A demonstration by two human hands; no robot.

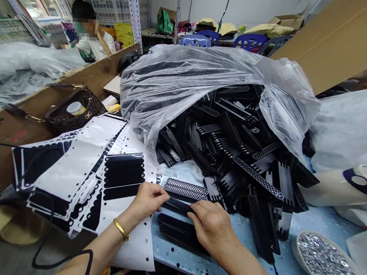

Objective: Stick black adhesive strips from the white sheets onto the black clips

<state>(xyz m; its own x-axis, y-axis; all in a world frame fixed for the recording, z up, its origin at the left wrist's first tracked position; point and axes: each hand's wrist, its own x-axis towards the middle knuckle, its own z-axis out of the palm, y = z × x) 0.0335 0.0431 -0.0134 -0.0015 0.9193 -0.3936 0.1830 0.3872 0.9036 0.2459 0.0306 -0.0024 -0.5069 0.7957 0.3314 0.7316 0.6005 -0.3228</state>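
My left hand (148,200), with a gold bangle at the wrist, pinches the left end of a narrow black strip (178,205). The fingers of my right hand (212,221) are closed on the strip's right end. Just beyond lie long black plastic pieces (185,189) with a silver diamond pattern. Nearer to me, black pieces with smooth, round-ended tops (176,229) lie side by side, partly covered by my right hand. Left of my left hand, a white sheet (130,247) carries rows of black round-ended stickers (124,171).
A clear plastic bag (182,78) spills a heap of black slotted pieces (233,145) over the blue table (188,269). A bowl of metal rings (329,263) stands at right. Stacked sheets (80,159) and a brown handbag (74,112) are left. Another person (95,41) sits behind.
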